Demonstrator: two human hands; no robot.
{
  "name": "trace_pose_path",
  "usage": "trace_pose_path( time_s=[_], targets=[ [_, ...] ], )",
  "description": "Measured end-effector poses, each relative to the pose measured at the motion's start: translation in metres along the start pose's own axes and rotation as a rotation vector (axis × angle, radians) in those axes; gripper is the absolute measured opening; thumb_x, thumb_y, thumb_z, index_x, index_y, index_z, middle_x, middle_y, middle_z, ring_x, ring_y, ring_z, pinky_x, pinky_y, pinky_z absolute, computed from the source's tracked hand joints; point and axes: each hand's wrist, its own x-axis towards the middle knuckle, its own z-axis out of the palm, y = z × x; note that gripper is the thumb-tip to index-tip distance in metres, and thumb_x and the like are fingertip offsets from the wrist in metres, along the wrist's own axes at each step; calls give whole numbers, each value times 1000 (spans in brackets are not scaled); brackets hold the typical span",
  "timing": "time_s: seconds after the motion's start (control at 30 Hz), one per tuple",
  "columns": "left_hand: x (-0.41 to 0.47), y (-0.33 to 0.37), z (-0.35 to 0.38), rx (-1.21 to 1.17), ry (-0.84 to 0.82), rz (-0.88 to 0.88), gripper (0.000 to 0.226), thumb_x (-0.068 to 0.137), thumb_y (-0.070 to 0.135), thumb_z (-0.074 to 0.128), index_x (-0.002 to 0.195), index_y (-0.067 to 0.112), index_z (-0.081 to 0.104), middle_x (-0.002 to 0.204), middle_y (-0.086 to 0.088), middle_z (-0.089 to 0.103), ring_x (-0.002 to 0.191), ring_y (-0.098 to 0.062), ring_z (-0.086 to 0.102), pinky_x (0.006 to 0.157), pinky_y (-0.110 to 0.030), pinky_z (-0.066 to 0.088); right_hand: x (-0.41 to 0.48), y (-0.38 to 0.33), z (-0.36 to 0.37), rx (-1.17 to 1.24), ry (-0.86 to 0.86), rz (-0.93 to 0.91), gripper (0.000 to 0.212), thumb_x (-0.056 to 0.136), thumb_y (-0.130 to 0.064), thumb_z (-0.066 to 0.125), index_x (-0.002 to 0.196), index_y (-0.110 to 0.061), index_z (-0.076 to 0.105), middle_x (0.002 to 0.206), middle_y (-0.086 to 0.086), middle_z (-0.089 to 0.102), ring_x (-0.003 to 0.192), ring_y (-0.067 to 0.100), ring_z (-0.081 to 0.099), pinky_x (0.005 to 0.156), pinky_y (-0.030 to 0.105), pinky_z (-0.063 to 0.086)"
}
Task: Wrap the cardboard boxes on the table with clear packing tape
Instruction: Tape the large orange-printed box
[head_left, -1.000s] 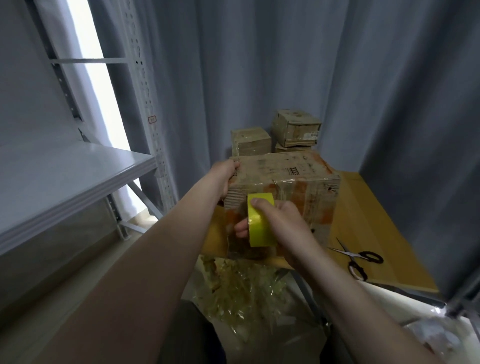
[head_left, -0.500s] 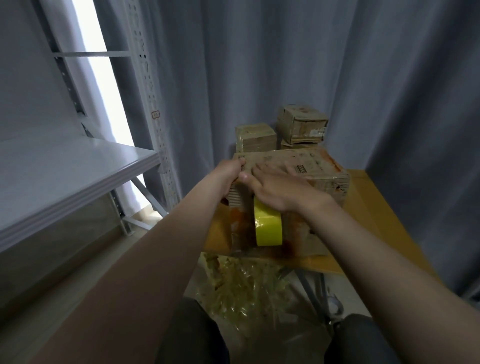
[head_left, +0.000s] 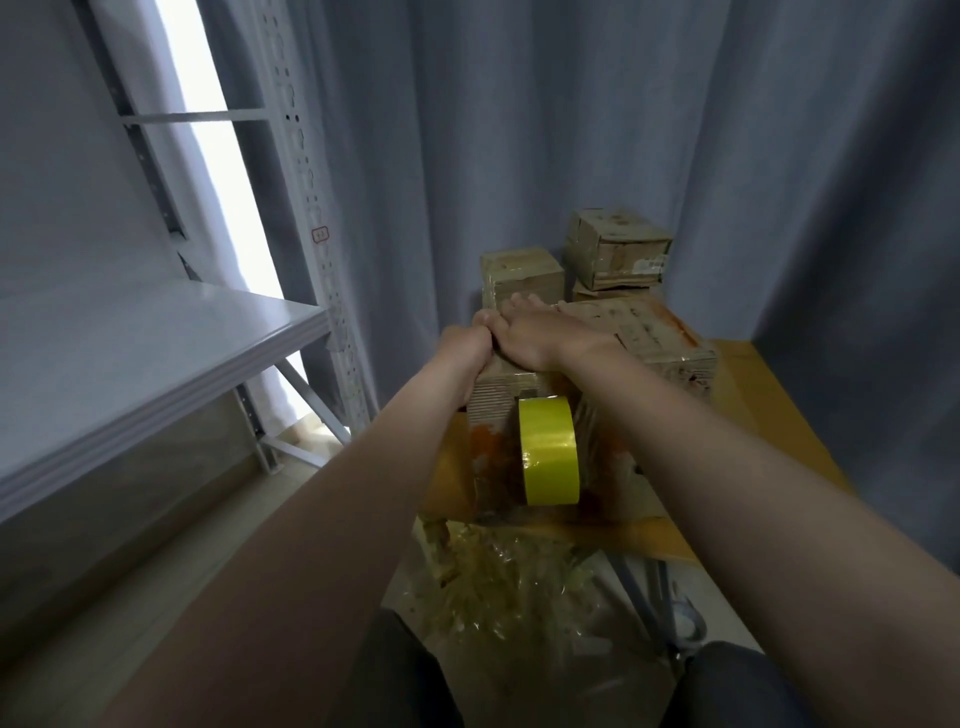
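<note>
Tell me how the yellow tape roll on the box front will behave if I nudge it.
The tape roll hangs against the box front with nothing gripping it, so it is probably light and would swing. Being round, it would likely roll once free. Its glossy face looks slippery.

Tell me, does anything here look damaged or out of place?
The box looks worn, with orange stains and scuffed patches on its near face. The tape roll hangs unheld against that face. Crumpled plastic film lies heaped below the table edge.
</note>
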Motion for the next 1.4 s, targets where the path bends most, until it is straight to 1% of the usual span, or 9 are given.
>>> trace_pose_path(
  time_s=[0.23,0.33,0.4,0.6,0.87,1.0,1.1,1.2,1.4],
  targets=[
    [-4,-10,0,-211,261,156,19,95,16,57,109,4,65,99,-15,69,84,-29,69,63,-30,58,-121,19,16,625,564,-265,35,109,-30,48,97,-18,79,85,-11,74,82,2,68,74,28,52],
    [-21,-25,3,-286,495,415,7,102,27,47,97,25,51,107,-10,64,92,-26,65,79,-41,54,-151,51,27,988,1186,-127,29,106,-13,44,93,-13,70,92,-5,73,90,9,68,82,26,54],
    [-38,-46,8,-278,462,502,9,107,31,43,102,23,44,102,-5,59,88,-20,61,78,-37,49,-156,75,35,1117,1284,135,16,106,-13,45,103,-12,61,101,-3,64,95,8,61,82,22,50],
    [-63,-121,-5,-165,239,509,22,111,28,43,93,24,55,92,1,58,82,-6,57,79,-32,48,-159,117,89,1191,676,538,30,111,-43,35,118,-15,43,102,-3,51,103,20,53,82,37,41],
    [-91,-82,0,-40,59,410,47,95,18,74,124,18,36,102,13,54,86,1,57,58,-1,41,-154,102,74,1128,708,410,26,97,-60,43,103,-38,54,129,-3,56,126,26,50,110,51,41],
    [-84,-38,5,96,77,327,62,90,35,77,126,16,30,101,5,60,79,-3,57,54,-9,46,-140,106,42,1044,699,388,14,95,-53,51,98,-42,58,120,-13,60,129,29,48,110,56,40],
    [-44,-22,9,137,-41,174,125,57,64,88,148,14,17,124,-5,63,102,-21,68,86,-38,61,-126,113,25,997,641,382,14,94,-49,56,100,-37,61,114,-13,63,117,22,55,98,42,46],
    [33,-34,16,205,-151,-27,163,17,75,95,158,27,29,130,-8,66,102,-30,73,75,-51,64,-110,121,25,1004,557,371,11,101,-33,61,110,-27,59,115,-5,63,96,16,61,73,31,47],
    [46,-44,17,217,-145,-142,115,43,70,92,140,21,56,117,-8,73,93,-29,76,69,-42,64,-82,120,30,888,390,324,22,97,-36,66,118,-32,61,127,-4,60,114,19,56,103,50,49]
  ],
)
